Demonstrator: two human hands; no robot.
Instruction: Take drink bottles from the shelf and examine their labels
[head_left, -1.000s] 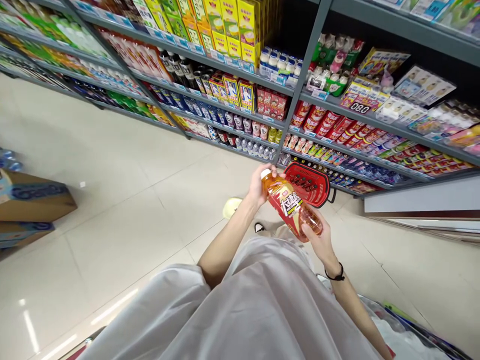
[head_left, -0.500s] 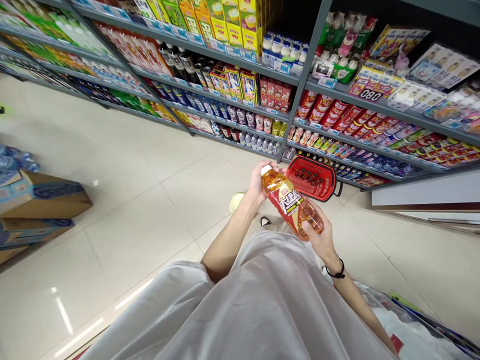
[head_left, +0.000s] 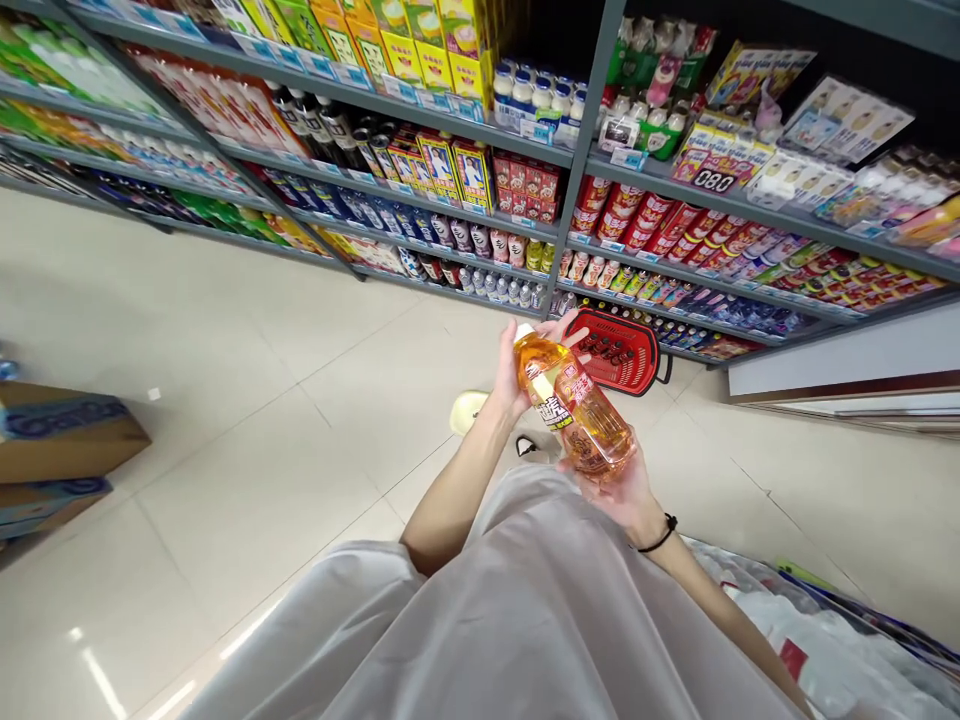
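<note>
A clear plastic drink bottle (head_left: 574, 405) with amber liquid, a white cap and a red and cream label lies tilted between my hands. My left hand (head_left: 511, 375) cradles the cap end, its thumb beside the neck and its fingers stretched out behind the bottle. Under the bottle's base sits my right hand (head_left: 619, 495), palm up, with its fingers partly hidden beneath. A black band (head_left: 660, 535) circles the right wrist. Beyond the bottle, a red shopping basket (head_left: 639, 350) with several dark-capped bottles inside stands on the floor by the shelves.
Shelves (head_left: 574, 195) of drinks run across the far side. Cardboard cartons (head_left: 71, 430) are stacked on the left. A pale yellow object (head_left: 466, 412) lies on the tiled floor (head_left: 300, 460) near my foot. Plastic-wrapped goods (head_left: 787, 620) lie at the lower right.
The bottle has turned about its long axis, showing another side of its label. My right hand has shifted from gripping its side to beneath the base, and my left fingers have stretched out.
</note>
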